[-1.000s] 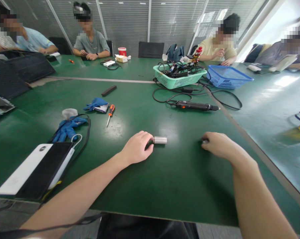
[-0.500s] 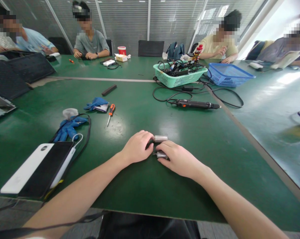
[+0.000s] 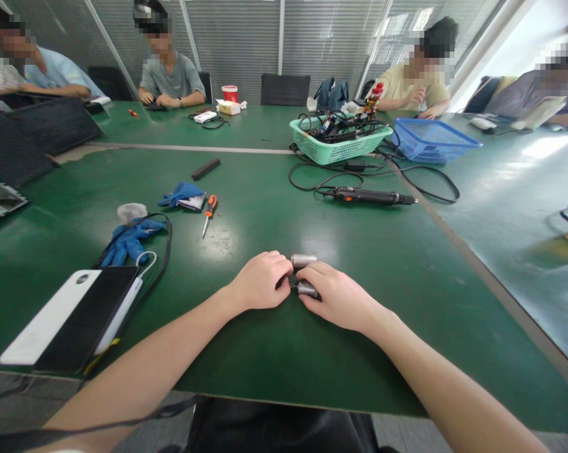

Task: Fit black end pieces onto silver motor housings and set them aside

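Observation:
Low over the green table (image 3: 246,352), my left hand (image 3: 263,281) is closed, its fingers curled over something dark that is mostly hidden. Its fingertips meet the left end of a silver metal cylinder (image 3: 304,260). Close beside it, my right hand (image 3: 335,294) is closed around a second, small silver cylinder (image 3: 307,289), which looks like a small motor. A thin tip sticks out of that cylinder's left end, near my left thumb. The fingers of my right hand hide part of both cylinders.
An orange-handled screwdriver (image 3: 209,214), blue gloves (image 3: 129,242) and a black-and-white device (image 3: 52,318) lie to the left. Ahead are a corded black electric screwdriver (image 3: 375,197), a green basket (image 3: 335,151) of tools and a blue basket (image 3: 434,145). Several people sit around the table.
My hands stay nearly in place, with the fingers a little closer together. The lower cylinder has shifted slightly upward and tilted a bit in my right hand.

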Demonstrator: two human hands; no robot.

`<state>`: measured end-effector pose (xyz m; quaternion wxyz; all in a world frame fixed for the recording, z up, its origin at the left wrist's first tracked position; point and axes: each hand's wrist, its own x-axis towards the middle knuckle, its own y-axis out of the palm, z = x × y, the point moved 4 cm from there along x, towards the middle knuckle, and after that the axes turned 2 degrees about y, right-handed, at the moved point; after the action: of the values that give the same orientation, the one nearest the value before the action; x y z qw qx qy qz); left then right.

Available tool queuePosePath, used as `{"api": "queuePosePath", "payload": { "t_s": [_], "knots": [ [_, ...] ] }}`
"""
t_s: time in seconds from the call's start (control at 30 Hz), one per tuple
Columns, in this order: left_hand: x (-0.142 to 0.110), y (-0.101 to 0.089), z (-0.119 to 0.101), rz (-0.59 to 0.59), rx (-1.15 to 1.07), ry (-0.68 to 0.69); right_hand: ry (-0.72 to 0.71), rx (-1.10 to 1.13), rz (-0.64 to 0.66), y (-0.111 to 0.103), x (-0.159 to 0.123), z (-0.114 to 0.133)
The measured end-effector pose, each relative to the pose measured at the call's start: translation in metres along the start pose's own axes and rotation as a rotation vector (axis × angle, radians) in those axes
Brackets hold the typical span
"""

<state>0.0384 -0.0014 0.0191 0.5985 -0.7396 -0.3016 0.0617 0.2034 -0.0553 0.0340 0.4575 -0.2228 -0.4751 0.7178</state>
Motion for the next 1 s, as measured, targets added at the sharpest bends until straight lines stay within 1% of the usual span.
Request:
{"api": "queuePosePath", "payload": {
  "t_s": [0.23,0.43,0.6,1.0],
  "knots": [
    [0.0,-0.0006,-0.003,0.028,0.0,0.041,0.009,-0.073,-0.015,-0.0007,0.0004,-0.0001],
    [0.0001,-0.0031,-0.007,0.049,-0.001,0.071,-0.004,-0.093,-0.005,0.0006,0.0007,-0.0008],
    [-0.0003,-0.0022,-0.0075,0.058,-0.013,0.089,-0.011,-0.108,-0.028,-0.0009,0.0001,0.0007],
    [-0.0004,-0.002,-0.0084,0.06,-0.014,0.088,-0.047,-0.129,-0.042,-0.0012,-0.0008,0.0004]
  ]
}}
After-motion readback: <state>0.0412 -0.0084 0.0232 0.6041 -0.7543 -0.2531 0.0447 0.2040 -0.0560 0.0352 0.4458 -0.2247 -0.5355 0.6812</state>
